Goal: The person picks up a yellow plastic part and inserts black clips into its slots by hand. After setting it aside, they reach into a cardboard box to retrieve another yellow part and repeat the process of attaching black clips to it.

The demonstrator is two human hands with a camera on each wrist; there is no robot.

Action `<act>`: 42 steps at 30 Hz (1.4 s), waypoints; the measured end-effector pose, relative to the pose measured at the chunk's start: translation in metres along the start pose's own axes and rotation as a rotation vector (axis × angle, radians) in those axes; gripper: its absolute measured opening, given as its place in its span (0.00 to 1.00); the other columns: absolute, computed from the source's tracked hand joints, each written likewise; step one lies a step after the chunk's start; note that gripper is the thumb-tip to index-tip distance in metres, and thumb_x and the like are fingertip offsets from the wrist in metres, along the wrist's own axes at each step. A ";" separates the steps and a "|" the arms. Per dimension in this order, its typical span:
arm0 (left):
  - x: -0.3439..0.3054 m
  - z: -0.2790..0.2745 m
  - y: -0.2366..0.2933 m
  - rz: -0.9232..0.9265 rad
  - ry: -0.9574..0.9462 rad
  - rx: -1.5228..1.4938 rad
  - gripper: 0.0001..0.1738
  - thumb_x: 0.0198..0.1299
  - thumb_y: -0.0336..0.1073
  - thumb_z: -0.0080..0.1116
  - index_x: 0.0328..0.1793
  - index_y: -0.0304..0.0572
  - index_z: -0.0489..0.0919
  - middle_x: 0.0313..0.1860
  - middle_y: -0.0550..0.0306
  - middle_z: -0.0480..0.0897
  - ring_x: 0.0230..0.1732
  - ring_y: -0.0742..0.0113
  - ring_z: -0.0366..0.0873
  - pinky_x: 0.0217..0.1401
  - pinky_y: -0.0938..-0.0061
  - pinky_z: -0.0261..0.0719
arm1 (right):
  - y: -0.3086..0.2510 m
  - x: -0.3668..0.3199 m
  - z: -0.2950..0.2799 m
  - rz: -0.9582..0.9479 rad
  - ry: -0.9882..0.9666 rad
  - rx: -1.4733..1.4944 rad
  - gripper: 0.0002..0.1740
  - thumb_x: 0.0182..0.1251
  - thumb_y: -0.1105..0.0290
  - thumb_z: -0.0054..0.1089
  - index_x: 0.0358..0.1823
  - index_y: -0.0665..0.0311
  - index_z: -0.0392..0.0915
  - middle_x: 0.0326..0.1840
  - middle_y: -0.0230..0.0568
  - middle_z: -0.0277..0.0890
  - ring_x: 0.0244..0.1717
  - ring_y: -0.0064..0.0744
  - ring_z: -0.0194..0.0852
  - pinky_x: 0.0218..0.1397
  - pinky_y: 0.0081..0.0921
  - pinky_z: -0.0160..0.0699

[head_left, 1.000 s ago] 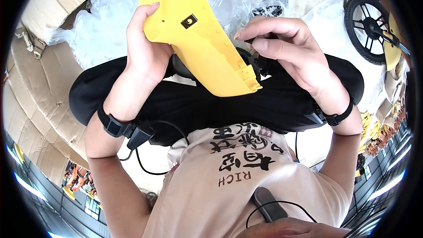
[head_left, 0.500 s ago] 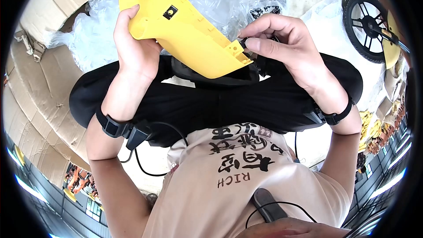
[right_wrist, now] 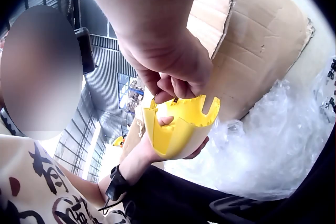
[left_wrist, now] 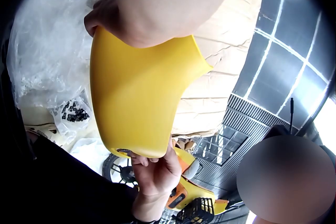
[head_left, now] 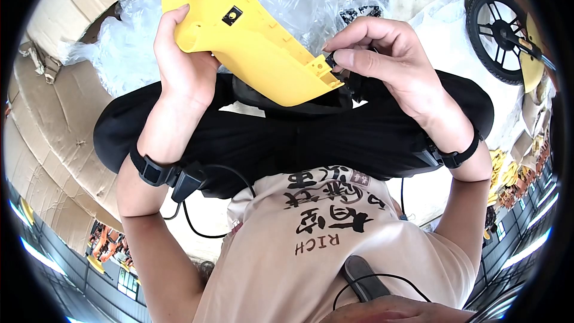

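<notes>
A curved yellow plastic shell (head_left: 257,54) is held up over the lap. My left hand (head_left: 186,69) grips its wide end, with the thumb over the edge. A black clip (head_left: 232,15) with a round hole sits on the shell's inner face. At the narrow end, my right hand (head_left: 388,63) pinches a small black piece (head_left: 330,58) between thumb and forefinger, right at the tabbed edge. The left wrist view shows the shell's smooth outside (left_wrist: 136,87). In the right wrist view, the right fingertips (right_wrist: 165,96) are at the rim and partly hide the black piece.
Crumpled clear plastic (head_left: 143,42) lies beyond the hands, with a bag of small black parts (left_wrist: 73,112) close by. Flattened cardboard (head_left: 60,125) covers the floor on the left. A black spoked wheel (head_left: 493,36) is at the right.
The left hand has moved the shell left and up. Its narrow tabbed end now meets the right fingertips, which were apart from it a second ago. Hardly anything differs over the last half second.
</notes>
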State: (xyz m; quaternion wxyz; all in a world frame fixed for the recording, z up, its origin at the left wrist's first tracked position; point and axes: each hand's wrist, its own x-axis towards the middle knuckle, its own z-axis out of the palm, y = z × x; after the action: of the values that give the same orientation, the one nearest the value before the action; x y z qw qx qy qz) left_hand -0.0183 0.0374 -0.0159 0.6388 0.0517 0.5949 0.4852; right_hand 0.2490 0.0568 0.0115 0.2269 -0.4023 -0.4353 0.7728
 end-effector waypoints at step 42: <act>0.012 -0.004 -0.008 0.086 0.107 -0.003 0.29 0.55 0.47 0.56 0.63 0.45 0.73 0.56 0.58 0.79 0.58 0.60 0.75 0.60 0.58 0.68 | 0.012 -0.001 0.011 0.241 -0.126 0.208 0.12 0.73 0.69 0.60 0.51 0.68 0.82 0.29 0.23 0.72 0.23 0.11 0.51 0.25 0.13 0.50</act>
State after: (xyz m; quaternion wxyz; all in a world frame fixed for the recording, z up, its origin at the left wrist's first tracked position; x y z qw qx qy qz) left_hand -0.0193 0.0388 -0.0306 0.5848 0.0504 0.6246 0.5152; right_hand 0.2408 0.0445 0.0047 0.1452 -0.3766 -0.3149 0.8590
